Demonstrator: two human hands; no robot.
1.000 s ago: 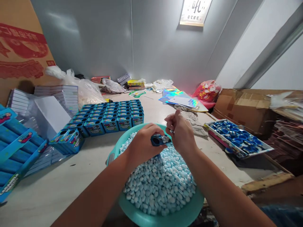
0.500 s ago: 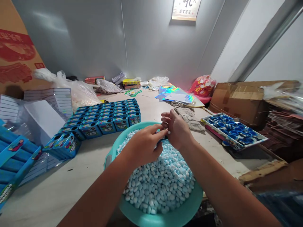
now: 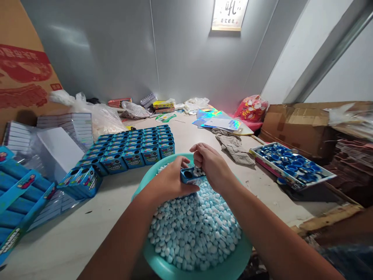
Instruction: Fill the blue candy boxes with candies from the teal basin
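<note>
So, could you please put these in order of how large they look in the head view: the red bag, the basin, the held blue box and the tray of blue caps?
Largest to smallest, as they look:
1. basin
2. tray of blue caps
3. red bag
4. held blue box, partly covered

Left hand (image 3: 170, 179) holding blue box (image 3: 189, 177), right hand (image 3: 213, 166) (curled) at candies (image 3: 199, 172)
</note>
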